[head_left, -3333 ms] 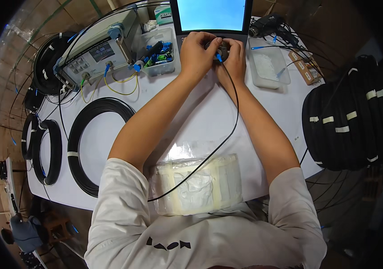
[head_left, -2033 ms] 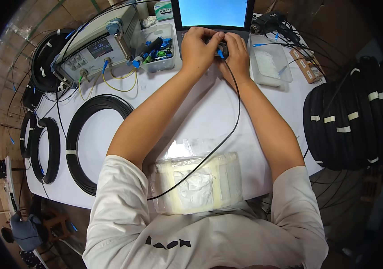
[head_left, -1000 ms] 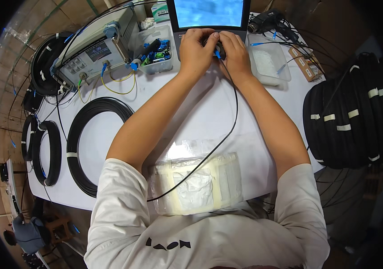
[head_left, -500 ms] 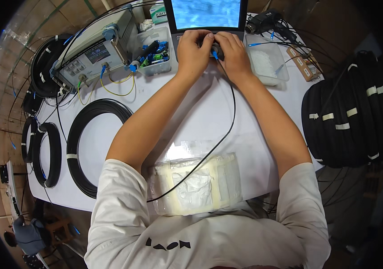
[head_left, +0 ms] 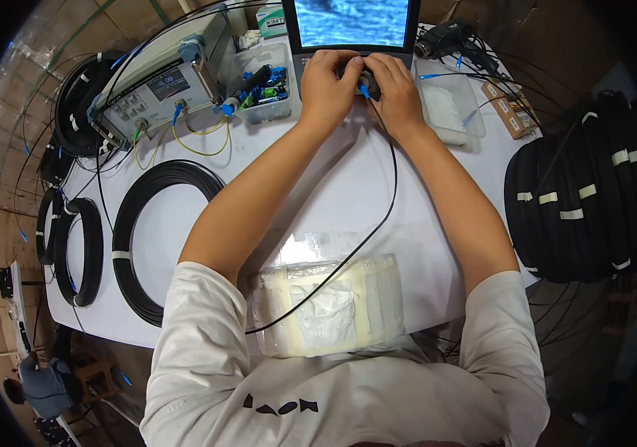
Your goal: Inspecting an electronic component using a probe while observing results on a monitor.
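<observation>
White bench (head_left: 348,186): carries everything, crowded at the far edge.
Black cable (head_left: 378,216): trails off the near edge; could snag on forearms.
Hands: left hand (head_left: 330,78), right hand (head_left: 397,86) both closed round a small dark probe (head_left: 367,78) below the screen (head_left: 352,22).
Blue connector (head_left: 364,92): pinched at the probe; may slip if tugged.

Even, bright overhead light falls on the white counter (head_left: 348,186), with soft shadows under the forearms. Fisheye bending and dark vignetting crowd the rim; the centre stays sharp.
</observation>
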Demonstrator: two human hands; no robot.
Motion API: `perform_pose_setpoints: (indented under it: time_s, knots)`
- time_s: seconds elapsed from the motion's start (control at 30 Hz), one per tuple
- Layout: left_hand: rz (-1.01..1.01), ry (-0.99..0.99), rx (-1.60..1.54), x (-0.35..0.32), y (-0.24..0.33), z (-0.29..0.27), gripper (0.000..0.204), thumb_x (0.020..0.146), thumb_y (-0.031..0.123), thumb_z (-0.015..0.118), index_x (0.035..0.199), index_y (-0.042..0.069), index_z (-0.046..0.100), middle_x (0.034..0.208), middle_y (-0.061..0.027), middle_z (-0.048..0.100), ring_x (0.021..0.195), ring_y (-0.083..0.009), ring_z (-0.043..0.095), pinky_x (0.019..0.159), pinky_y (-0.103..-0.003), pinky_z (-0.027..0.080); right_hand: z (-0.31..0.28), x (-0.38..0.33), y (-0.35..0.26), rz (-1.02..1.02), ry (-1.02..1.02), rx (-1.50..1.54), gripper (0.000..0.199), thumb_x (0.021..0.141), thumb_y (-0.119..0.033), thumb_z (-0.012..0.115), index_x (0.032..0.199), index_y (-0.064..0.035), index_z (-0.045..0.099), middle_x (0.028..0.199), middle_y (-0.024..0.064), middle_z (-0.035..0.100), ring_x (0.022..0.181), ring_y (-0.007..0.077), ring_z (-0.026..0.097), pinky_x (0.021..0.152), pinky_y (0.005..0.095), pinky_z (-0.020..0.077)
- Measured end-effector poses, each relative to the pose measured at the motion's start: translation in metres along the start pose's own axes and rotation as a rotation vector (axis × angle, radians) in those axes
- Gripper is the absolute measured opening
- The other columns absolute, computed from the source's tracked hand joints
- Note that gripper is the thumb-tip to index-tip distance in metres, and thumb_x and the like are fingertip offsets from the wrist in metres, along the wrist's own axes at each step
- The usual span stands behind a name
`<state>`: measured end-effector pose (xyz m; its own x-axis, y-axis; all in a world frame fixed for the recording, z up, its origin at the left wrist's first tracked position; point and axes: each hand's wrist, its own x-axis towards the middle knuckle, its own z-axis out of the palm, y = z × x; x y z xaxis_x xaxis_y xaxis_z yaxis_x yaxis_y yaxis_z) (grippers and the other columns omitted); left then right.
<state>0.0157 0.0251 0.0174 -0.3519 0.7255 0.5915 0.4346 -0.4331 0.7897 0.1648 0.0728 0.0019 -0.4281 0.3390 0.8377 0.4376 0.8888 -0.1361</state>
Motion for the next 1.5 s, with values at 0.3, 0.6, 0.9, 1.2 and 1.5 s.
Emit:
perform_pose_setpoints:
  time_s: [0.3, 0.6, 0.9, 1.2, 1.5]
  knots:
    - [0.006, -0.002, -0.011, 0.000, 0.001, -0.001, 0.021, 0.095, 0.024, 0.074, 0.100, 0.006, 0.081, 0.096, -0.0114, 0.069, 0.094, -0.0283, 0.065, 0.084, -0.040, 0.052, 0.030, -0.007, -0.036, 0.416, 0.234, 0.070, 0.055, 0.071, -0.009, 0.085, 0.120, -0.0063, 0.060, 0.121, 0.0145, 0.060, 0.115, 0.0399, 0.060, 0.097, 0.0466, 0.0507]
    - [0.040, -0.020, 0.093, 0.001, 0.000, -0.005, 0.024, 0.099, 0.023, 0.074, 0.108, 0.001, 0.077, 0.100, -0.0077, 0.069, 0.086, -0.0163, 0.070, 0.077, -0.030, 0.055, 0.009, -0.001, -0.014, 0.087, 0.093, -0.001, 0.071, 0.063, -0.007, 0.090, 0.127, -0.0075, 0.059, 0.123, 0.0130, 0.063, 0.115, 0.0376, 0.060, 0.098, 0.0473, 0.0494]
    - [0.059, -0.020, 0.098, -0.001, -0.004, -0.004, 0.023, 0.099, 0.023, 0.074, 0.110, 0.003, 0.078, 0.100, -0.0078, 0.068, 0.090, -0.0179, 0.070, 0.078, -0.032, 0.056, 0.029, -0.009, -0.032, 0.422, 0.207, 0.072, 0.065, 0.066, -0.008, 0.089, 0.124, -0.0078, 0.059, 0.127, 0.0139, 0.060, 0.115, 0.0379, 0.060, 0.098, 0.0484, 0.0496]
    - [0.078, -0.025, 0.115, 0.001, -0.003, -0.004, 0.020, 0.100, 0.022, 0.073, 0.110, 0.005, 0.079, 0.103, -0.0090, 0.068, 0.090, -0.0191, 0.070, 0.080, -0.032, 0.055, 0.009, 0.001, -0.009, 0.078, 0.088, 0.019, 0.061, 0.069, -0.009, 0.088, 0.123, -0.0082, 0.061, 0.125, 0.0118, 0.063, 0.115, 0.0365, 0.061, 0.097, 0.0468, 0.0508]
    - [0.025, 0.009, 0.083, -0.003, 0.005, 0.002, 0.022, 0.092, 0.026, 0.077, 0.103, 0.006, 0.080, 0.100, -0.0116, 0.071, 0.099, -0.0302, 0.065, 0.088, -0.041, 0.052, 0.011, -0.005, -0.021, 0.202, 0.094, 0.011, 0.069, 0.066, -0.009, 0.090, 0.127, -0.0069, 0.059, 0.127, 0.0121, 0.061, 0.115, 0.0377, 0.060, 0.099, 0.0468, 0.0510]
